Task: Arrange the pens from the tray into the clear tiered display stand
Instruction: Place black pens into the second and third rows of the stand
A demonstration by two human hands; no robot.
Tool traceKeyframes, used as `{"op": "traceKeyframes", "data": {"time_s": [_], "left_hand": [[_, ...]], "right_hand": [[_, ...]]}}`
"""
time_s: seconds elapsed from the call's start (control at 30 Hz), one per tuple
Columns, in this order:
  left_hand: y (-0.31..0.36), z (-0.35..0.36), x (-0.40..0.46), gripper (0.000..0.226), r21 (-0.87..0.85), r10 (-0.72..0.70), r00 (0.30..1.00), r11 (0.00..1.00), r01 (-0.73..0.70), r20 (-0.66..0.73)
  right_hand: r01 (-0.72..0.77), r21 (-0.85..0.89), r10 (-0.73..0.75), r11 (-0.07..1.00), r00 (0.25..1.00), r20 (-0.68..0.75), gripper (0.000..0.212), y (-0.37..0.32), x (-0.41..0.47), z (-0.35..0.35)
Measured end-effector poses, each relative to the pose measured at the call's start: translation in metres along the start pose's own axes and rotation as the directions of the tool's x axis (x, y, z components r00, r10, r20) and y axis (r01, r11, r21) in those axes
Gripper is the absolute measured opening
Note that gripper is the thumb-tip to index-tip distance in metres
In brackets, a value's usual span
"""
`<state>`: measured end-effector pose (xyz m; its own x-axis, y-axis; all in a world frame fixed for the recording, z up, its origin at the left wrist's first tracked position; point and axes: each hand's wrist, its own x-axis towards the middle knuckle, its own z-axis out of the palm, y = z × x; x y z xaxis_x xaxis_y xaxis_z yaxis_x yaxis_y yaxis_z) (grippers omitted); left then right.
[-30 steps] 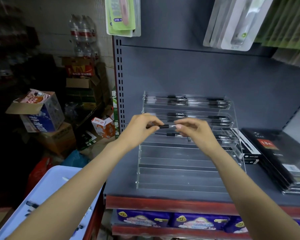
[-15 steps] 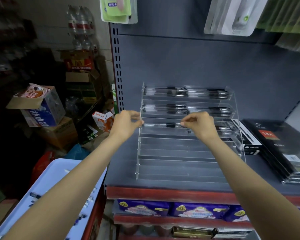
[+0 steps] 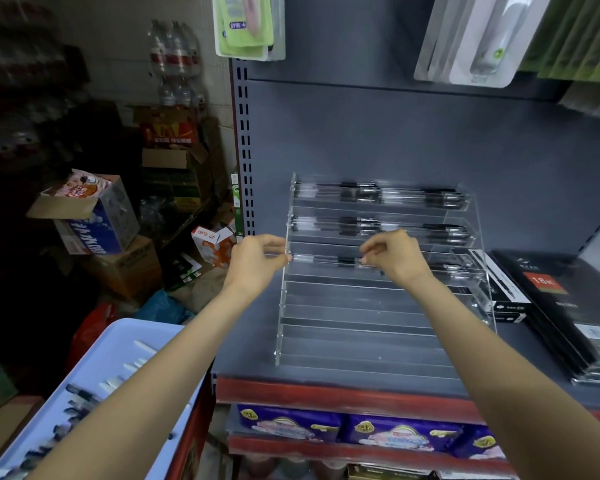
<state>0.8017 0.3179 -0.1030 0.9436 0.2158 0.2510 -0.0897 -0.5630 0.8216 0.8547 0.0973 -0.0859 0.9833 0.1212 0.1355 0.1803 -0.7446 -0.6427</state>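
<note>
A clear tiered display stand (image 3: 368,337) sits on a grey shelf. Its top two tiers hold rows of black-and-clear pens (image 3: 378,194). One pen (image 3: 326,259) lies along the left half of the third tier. My right hand (image 3: 394,256) pinches that pen's right end. My left hand (image 3: 257,261) is at the stand's left edge, fingertips at the pen's left tip. Several more pens lie on the right of the third tier. The pale blue tray (image 3: 125,344) with several pens is at lower left, under my left forearm.
Black boxed goods (image 3: 565,306) lie on the shelf right of the stand. Packaged items hang above. Purple packs (image 3: 354,431) fill the shelf below. Cardboard boxes (image 3: 94,220) and bottled water are stacked in the dark area to the left.
Both hands moved apart and lowered the pen from in front of the stand onto the left of the third tier. The camera view shifted slightly.
</note>
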Motion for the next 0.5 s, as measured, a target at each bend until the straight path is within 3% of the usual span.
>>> {"op": "traceKeyframes", "data": {"time_s": [0.17, 0.33, 0.5], "left_hand": [[-0.003, -0.01, -0.014, 0.022, -0.052, 0.032, 0.999, 0.998, -0.032, -0.004], [-0.03, -0.035, -0.039, 0.014, -0.062, 0.028, 1.0, 0.998, -0.028, 0.002], [-0.089, -0.092, -0.068, 0.013, 0.059, -0.05, 0.999, 0.997, 0.05, -0.002]], "right_hand": [[0.19, 0.091, -0.178, 0.977, 0.975, -0.133, 0.017, -0.02, -0.022, 0.02], [0.261, 0.215, -0.249, 0.941, 0.965, -0.08, 0.022, -0.063, -0.051, 0.059], [0.283, 0.212, -0.299, 0.935, 0.953, 0.045, 0.021, -0.116, -0.084, 0.122]]}}
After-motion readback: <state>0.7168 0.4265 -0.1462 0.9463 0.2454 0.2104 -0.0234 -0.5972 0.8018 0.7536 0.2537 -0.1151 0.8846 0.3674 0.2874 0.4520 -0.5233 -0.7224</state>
